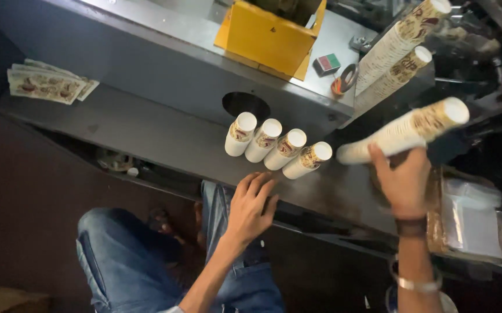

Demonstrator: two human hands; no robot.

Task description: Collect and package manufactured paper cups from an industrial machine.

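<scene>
My right hand (404, 179) grips a long stack of nested paper cups (404, 132), white with brown print, held nearly level above the grey metal shelf (146, 130). Several short cup stacks (274, 145) stand upside down in a row on the shelf. My left hand (251, 206) rests flat at the shelf's front edge, fingers spread, just below that row and holding nothing. Two more long cup stacks (396, 55) lean at the upper right.
A yellow box (268, 37) sits on the machine top above a round hole (245, 104). Flat printed paper blanks (45, 84) lie at the shelf's left end. A tape roll (346, 78) and a small box (327, 62) are near the cups. Plastic bags (471, 217) lie right.
</scene>
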